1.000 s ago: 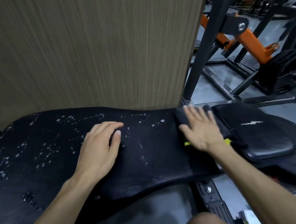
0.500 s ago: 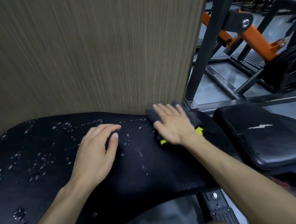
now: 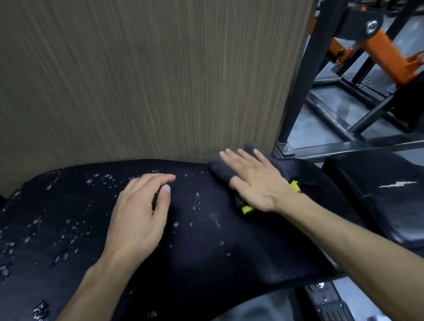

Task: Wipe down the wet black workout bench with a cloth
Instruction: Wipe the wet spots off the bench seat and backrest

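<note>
— What is at the far left?

— The wide black padded workout bench (image 3: 59, 252), my desk here. It runs across in front of me against a brown wood-grain wall panel (image 3: 132, 72). Its left half is dotted with water droplets (image 3: 65, 231), thickest toward the left edge.

— And your left hand?

— My left hand (image 3: 139, 219) rests palm-down on the desk near the middle. The fingers are loosely bent, the thumb is out to the right, and it grips nothing. A few drops lie just beside it on the right.

— Where is the cloth?

— The dark grey cloth with yellow-green trim (image 3: 222, 171) lies on the desk near its far edge, close to the wall panel. My right hand (image 3: 257, 184) presses flat on top of it, fingers straight and spread. The cloth pokes out past my fingertips, and bits of yellow-green show at the heel of the palm. The two hands are apart, with wet padding between them.

— Further right?

— A smaller black seat pad with a white scuff (image 3: 400, 194) sits next to the desk. Behind it a black steel upright (image 3: 299, 82) rises from the floor, and an orange machine arm (image 3: 382, 53) stands beyond that.
</note>
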`<state>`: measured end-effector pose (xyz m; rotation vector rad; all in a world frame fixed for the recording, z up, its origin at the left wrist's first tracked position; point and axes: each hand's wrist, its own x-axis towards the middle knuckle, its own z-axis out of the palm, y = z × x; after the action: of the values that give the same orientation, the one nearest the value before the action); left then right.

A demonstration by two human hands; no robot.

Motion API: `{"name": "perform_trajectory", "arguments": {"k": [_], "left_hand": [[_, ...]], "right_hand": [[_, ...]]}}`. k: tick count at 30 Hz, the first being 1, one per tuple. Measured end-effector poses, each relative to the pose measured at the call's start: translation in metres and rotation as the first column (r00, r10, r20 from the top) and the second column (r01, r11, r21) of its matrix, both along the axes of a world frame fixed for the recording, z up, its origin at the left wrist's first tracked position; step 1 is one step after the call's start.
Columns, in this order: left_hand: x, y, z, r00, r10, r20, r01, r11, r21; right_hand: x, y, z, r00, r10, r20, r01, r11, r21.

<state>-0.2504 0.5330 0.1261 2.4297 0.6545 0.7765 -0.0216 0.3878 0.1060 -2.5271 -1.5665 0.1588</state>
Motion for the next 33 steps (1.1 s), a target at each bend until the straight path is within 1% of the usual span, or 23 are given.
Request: {"name": "perform_trajectory", "arguments": {"k": [2,3,4,6,8,9,13,17,19,20,22,23,24,25,26,28,29,30,31,33], "left_hand": [[0.005,0.004,-0.001,1.000,0.002,0.007,-0.002,1.000,-0.015],[0.009,0.006,-0.001,1.000,-0.001,0.009,0.001,1.000,-0.018],[0.014,0.008,0.000,1.000,-0.010,0.009,0.010,1.000,-0.015],[0.022,0.013,0.001,0.999,-0.032,0.016,0.032,0.999,-0.010],[0.027,0.021,0.003,0.998,-0.047,0.035,0.048,0.999,-0.007],[0.029,0.025,0.005,0.998,-0.056,0.042,0.056,0.998,-0.004],[0.023,0.038,0.011,0.996,-0.066,0.058,0.066,0.998,-0.007],[0.009,0.039,0.019,0.998,-0.051,0.040,0.050,0.998,0.036],[0.007,0.034,0.024,0.998,-0.051,0.038,0.050,0.998,0.037],[0.004,0.030,0.025,0.998,-0.056,0.037,0.054,0.998,0.035],[-0.006,0.024,0.024,0.998,-0.068,0.013,0.067,0.997,0.043],[-0.013,0.022,0.022,0.997,-0.074,-0.002,0.074,0.996,0.059],[-0.020,0.021,0.020,0.997,-0.071,-0.009,0.071,0.995,0.065],[-0.027,0.021,0.018,0.998,-0.056,-0.004,0.056,0.997,0.051],[-0.034,0.021,0.017,0.999,-0.041,0.005,0.041,0.999,0.028],[-0.049,0.021,0.014,1.000,-0.013,-0.002,0.013,1.000,0.005],[-0.057,0.021,0.011,1.000,-0.003,-0.022,0.004,1.000,0.013],[-0.064,0.021,0.008,0.999,0.006,-0.043,-0.005,1.000,0.023],[-0.070,0.022,0.005,0.998,0.015,-0.059,-0.013,0.999,0.029],[-0.075,0.024,0.001,0.996,0.032,-0.083,-0.029,0.999,0.035]], "right_hand": [[-0.023,-0.025,0.000,0.986,0.168,-0.015,-0.167,0.985,0.049],[-0.023,-0.033,0.000,0.978,0.205,-0.037,-0.203,0.977,0.062],[-0.015,-0.034,0.001,0.978,0.200,-0.057,-0.196,0.978,0.069],[0.009,-0.019,0.000,0.995,0.087,-0.057,-0.083,0.994,0.067],[0.032,0.006,-0.001,0.997,-0.049,-0.052,0.050,0.998,0.032],[0.038,0.017,-0.001,0.995,-0.084,-0.061,0.085,0.996,0.014],[0.049,0.038,0.000,0.985,-0.125,-0.116,0.122,0.992,-0.033],[0.046,0.054,0.007,0.969,-0.235,-0.074,0.226,0.967,-0.115],[0.027,0.053,0.007,0.984,-0.171,-0.055,0.167,0.983,-0.070],[0.009,0.046,0.005,0.994,-0.101,-0.050,0.100,0.995,-0.028],[-0.031,0.024,0.004,0.992,0.116,-0.057,-0.114,0.993,0.038],[-0.047,0.012,0.003,0.976,0.202,-0.086,-0.199,0.979,0.044],[-0.051,0.003,0.001,0.963,0.246,-0.108,-0.242,0.969,0.044],[-0.046,0.001,0.002,0.963,0.239,-0.128,-0.233,0.971,0.058],[-0.034,0.005,0.001,0.975,0.175,-0.135,-0.166,0.983,0.076],[-0.013,0.026,0.002,0.994,-0.031,-0.109,0.035,0.999,0.040],[-0.010,0.042,0.002,0.991,-0.099,-0.093,0.101,0.995,0.010],[-0.013,0.060,0.001,0.989,-0.119,-0.087,0.119,0.993,-0.003],[-0.020,0.076,0.001,0.990,-0.099,-0.096,0.100,0.995,0.005],[-0.039,0.091,0.002,0.991,-0.001,-0.135,0.007,0.999,0.041]]}}
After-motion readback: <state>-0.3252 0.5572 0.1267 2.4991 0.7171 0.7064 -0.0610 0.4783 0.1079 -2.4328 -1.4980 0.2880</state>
